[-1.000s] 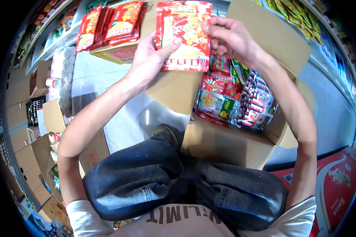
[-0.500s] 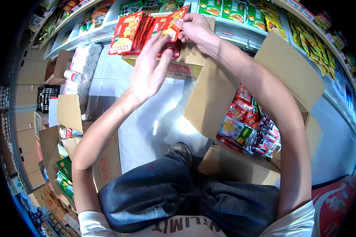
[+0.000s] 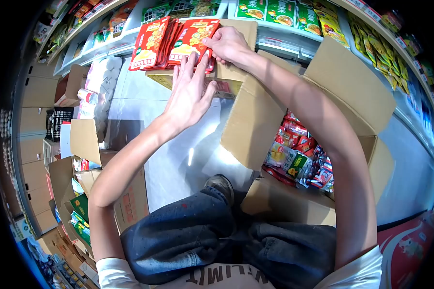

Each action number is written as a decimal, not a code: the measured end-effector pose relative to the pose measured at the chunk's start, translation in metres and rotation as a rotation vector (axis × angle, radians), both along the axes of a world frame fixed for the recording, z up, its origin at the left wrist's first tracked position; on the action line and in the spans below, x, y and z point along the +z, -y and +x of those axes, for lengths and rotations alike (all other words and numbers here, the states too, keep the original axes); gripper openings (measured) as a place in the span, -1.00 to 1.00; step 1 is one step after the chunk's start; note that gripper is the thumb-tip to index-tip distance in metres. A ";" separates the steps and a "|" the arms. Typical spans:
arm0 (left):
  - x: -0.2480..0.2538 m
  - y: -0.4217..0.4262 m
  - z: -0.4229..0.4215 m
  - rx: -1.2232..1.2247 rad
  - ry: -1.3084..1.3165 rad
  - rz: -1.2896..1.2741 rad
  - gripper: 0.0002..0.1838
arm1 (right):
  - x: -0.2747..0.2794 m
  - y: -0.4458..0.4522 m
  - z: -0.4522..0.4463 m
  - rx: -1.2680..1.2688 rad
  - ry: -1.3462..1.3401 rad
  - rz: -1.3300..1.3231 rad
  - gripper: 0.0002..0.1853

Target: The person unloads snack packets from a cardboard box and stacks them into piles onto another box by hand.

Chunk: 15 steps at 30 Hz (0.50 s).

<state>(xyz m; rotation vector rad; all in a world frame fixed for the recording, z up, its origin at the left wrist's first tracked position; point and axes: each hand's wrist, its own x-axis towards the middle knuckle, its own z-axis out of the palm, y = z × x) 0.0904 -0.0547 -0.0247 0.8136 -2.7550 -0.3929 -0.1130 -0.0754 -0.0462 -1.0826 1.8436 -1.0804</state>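
Red food packets (image 3: pixel 149 44) lie in overlapping piles on a cardboard box (image 3: pixel 231 71) at the top of the view. On the right-hand pile, the uppermost red packet (image 3: pixel 193 39) lies nearly flat. My left hand (image 3: pixel 190 98) has its fingers stretched out, their tips resting on that packet's lower edge. At the packet's right edge, my right hand (image 3: pixel 230 44) is closed in a pinch, with the fingertips partly hidden. The packets beneath are mostly covered.
An open carton (image 3: pixel 294 159) of mixed packets stands at lower right, its flap (image 3: pixel 248 127) reaching toward the middle. Shelves with green packets (image 3: pixel 279 13) run along the back. More opened boxes (image 3: pixel 84 139) and wrapped rolls (image 3: pixel 108 79) stand at left.
The top red packet, tilted up half a second ago, has come down flat onto the right-hand pile. My right hand has lowered slightly with it, and my left fingers moved to its lower edge.
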 end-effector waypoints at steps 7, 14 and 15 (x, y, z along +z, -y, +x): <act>0.046 -0.073 -0.038 -0.290 -0.205 0.192 -0.43 | 0.052 -0.086 -0.051 0.025 0.107 -0.338 -0.68; 0.005 -0.126 -0.089 -0.666 0.058 0.393 -0.51 | 0.018 -0.192 -0.120 -0.014 0.131 -0.342 -0.66; -0.012 -0.128 -0.093 -0.689 0.084 0.393 -0.52 | -0.011 -0.210 -0.127 0.011 0.089 -0.221 -0.64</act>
